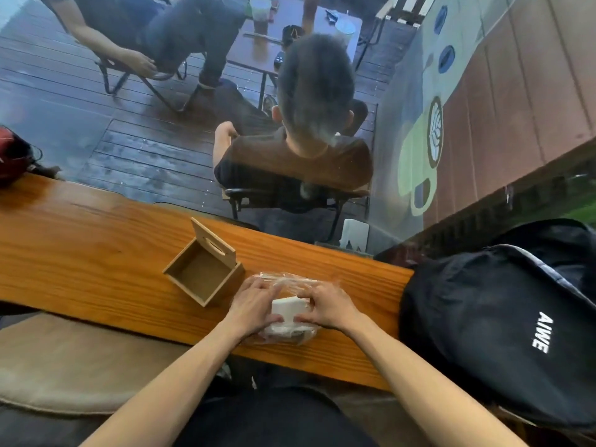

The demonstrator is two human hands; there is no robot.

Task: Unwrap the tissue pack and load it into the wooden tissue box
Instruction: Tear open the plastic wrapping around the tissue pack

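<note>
At the far left a red bag [11, 153] sits on the end of the long wooden counter [80, 240], whose grain runs left to right along a window. Mid-counter stands the wooden tissue box [203, 275], empty, its slotted lid [213, 243] tipped upright at the far side, mouth facing up. Just right of it, near the counter's near edge, the left hand [250, 307] and right hand [329, 306] both grip the tissue pack [288, 310], fingers curled around the white stack inside crumpled clear wrap [283, 280]; its long axis runs near to far. A black backpack [503, 321] lies at the right. Beyond the glass, people sit on a wet dark deck [135, 156].
</note>
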